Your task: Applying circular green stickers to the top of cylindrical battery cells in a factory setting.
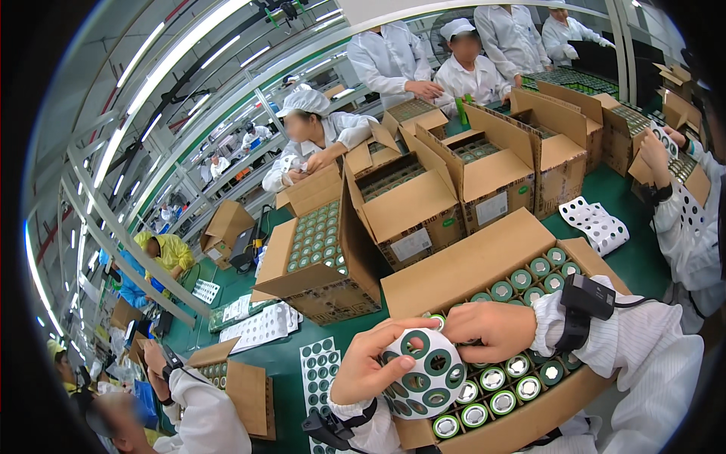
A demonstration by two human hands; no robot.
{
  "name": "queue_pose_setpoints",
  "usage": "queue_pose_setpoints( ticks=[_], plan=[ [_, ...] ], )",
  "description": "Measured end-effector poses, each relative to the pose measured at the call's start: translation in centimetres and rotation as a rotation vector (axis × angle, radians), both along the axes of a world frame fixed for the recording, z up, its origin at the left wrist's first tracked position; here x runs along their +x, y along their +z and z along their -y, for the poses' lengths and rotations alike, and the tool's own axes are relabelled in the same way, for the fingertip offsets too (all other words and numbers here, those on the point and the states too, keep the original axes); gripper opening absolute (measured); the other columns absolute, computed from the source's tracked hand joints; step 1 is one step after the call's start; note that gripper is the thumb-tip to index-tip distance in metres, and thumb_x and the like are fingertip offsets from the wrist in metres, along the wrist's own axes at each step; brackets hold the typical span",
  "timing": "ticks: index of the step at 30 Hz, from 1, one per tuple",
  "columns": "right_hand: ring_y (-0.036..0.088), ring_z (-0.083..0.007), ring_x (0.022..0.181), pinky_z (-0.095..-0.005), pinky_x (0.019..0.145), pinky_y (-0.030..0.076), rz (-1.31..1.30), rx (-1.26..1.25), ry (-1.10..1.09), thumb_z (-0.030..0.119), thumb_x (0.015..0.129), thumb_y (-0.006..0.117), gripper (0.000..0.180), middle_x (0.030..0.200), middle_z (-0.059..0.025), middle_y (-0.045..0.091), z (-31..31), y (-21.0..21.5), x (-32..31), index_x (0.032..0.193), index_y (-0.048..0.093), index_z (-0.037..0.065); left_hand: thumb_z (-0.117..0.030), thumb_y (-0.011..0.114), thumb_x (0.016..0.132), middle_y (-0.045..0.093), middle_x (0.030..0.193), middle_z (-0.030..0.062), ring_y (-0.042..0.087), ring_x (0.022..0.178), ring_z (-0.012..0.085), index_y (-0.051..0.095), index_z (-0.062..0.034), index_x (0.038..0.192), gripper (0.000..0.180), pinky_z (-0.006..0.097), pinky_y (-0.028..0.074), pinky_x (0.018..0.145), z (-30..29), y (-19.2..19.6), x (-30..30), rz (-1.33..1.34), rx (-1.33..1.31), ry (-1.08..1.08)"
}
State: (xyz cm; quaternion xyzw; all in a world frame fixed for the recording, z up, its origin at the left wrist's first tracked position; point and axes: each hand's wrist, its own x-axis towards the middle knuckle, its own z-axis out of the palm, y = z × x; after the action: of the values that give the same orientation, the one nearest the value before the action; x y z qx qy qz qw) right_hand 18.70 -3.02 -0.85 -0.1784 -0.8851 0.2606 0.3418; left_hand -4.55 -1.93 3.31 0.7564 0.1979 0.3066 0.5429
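My left hand (pixel 370 362) grips a curled white sheet of green ring stickers (pixel 437 363), thumb on its face. Several rings on the sheet have open centres. My right hand (pixel 490 330) is closed over the cells beside the sheet's upper edge; its fingertips point down, and what they pinch is hidden. Below both hands stands an open cardboard box (pixel 522 425) packed with upright cylindrical battery cells (pixel 503 402). In the near rows, cell tops are shiny bare metal with green rims. Toward the far side, several cells carry dark green rings on top.
A flat sticker sheet (pixel 319 371) lies left of my box, and a punched white sheet (pixel 594 225) lies beyond it. Several open cartons (pixel 412 216) of cells line the green table (pixel 283 405). Co-workers in white sit close on both sides; one person (pixel 318 129) leans over the cartons opposite.
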Motion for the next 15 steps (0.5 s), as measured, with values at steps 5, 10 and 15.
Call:
queue_pose_setpoints(
  ticks=[5,10,15],
  plan=[
    [0.056,-0.0303,0.076,-0.0387,0.069,0.046,0.029,-0.008,-0.107,0.008,0.076,0.056,0.018,0.080,-0.0122,0.060,0.4,0.9,0.1,0.093,0.058,0.000,-0.035,0.055,0.087,0.063,0.107,0.0120,0.054,0.100,0.0239,0.062,0.0032,0.102,0.042,0.033,0.041,0.086,-0.7,-0.2,-0.7,-0.059,0.312,0.119],
    [0.061,-0.0257,0.081,-0.0349,0.072,0.048,0.035,-0.113,-0.344,0.009,0.076,0.059,0.025,0.087,-0.0122,0.063,0.8,1.5,0.0,0.100,0.060,0.001,-0.016,0.071,0.076,0.062,0.092,0.0100,0.058,0.082,0.0153,0.063,0.0044,0.093,0.028,0.025,0.045,0.071,0.4,0.0,-0.8,0.013,0.027,0.397],
    [0.061,-0.0266,0.079,-0.0349,0.071,0.049,-0.007,-0.180,-0.412,0.011,0.076,0.060,0.021,0.085,-0.0113,0.063,1.0,1.4,-0.1,0.095,0.059,0.002,-0.008,0.074,0.071,0.060,0.087,0.0073,0.057,0.076,0.0132,0.062,0.0040,0.084,0.022,0.023,0.045,0.068,0.2,0.0,0.0,-0.040,0.180,0.450]
  ],
)
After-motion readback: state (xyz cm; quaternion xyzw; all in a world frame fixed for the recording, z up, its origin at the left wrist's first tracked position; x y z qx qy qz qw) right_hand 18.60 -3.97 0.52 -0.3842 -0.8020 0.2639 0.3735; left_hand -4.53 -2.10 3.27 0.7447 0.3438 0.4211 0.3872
